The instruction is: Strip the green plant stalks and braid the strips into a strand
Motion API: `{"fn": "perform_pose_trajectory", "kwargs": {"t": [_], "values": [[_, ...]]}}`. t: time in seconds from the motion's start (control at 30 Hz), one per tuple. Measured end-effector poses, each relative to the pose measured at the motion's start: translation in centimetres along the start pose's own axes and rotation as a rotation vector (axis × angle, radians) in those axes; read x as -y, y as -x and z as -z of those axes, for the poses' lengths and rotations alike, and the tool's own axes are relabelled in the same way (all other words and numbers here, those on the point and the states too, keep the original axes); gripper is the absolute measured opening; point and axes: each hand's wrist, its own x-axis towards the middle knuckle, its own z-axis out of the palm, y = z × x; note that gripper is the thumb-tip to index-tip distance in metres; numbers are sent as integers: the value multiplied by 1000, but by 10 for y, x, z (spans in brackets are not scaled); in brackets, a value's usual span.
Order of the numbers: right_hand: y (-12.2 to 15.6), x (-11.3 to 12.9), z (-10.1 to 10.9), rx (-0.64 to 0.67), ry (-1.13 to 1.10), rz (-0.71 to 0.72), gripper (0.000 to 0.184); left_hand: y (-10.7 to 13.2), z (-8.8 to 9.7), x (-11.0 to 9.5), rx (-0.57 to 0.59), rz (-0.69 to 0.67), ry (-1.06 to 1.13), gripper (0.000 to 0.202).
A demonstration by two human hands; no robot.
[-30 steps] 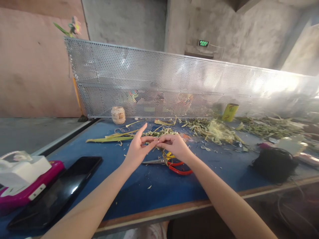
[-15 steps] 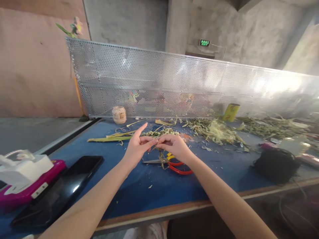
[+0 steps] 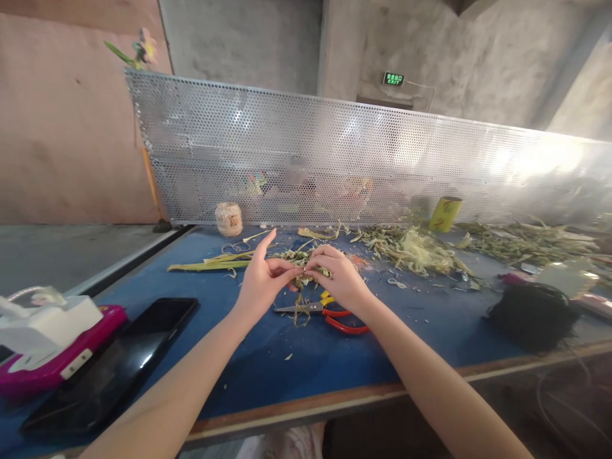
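My left hand (image 3: 261,280) and my right hand (image 3: 335,277) meet above the blue table (image 3: 306,363), both pinched on a small bundle of dry green-yellow leaf strips (image 3: 301,299) that dangles between them. The left index finger sticks up while the other fingers pinch. Red-handled scissors (image 3: 329,315) lie on the table just under and in front of the hands. Long green leaf strips (image 3: 210,262) lie to the left behind the hands.
A dark phone (image 3: 115,363) and a pink-and-white device (image 3: 48,338) sit at the near left. A twine spool (image 3: 228,218), a yellow-green tube (image 3: 444,213) and heaps of leaf scraps (image 3: 411,248) line the perforated metal screen (image 3: 335,159). A black bundle (image 3: 533,315) rests at right.
Both hands have risen slightly and drawn closer, the right fingers curling over the leaf bundle. More of the strip now hangs below the hands.
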Motion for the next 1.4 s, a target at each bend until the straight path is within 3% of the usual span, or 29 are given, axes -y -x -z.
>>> {"fn": "perform_pose_trajectory", "kwargs": {"t": [0.3, 0.5, 0.73, 0.97, 1.1, 1.33, 1.4], "values": [[-2, 0, 2, 66, -77, -30, 8, -1, 1, 0, 25, 5, 10, 86], [-3, 1, 3, 97, -138, -91, 10, 1, 2, -2, 81, -72, -135, 80], [-3, 2, 1, 100, -174, -221, 7, 1, 3, -7, -8, -61, -51, 79], [0, -3, -5, -8, -47, -69, 7, -1, 3, -10, -121, -27, 26, 71], [3, 3, -4, 10, 54, -1, 8, -1, 4, -9, -173, -14, 43, 69], [3, 9, 1, -81, 122, 14, 6, -2, 3, -8, -188, -12, 94, 71], [3, 9, 1, -91, 181, 21, 13, -2, 2, -8, -180, -2, 98, 72]]}}
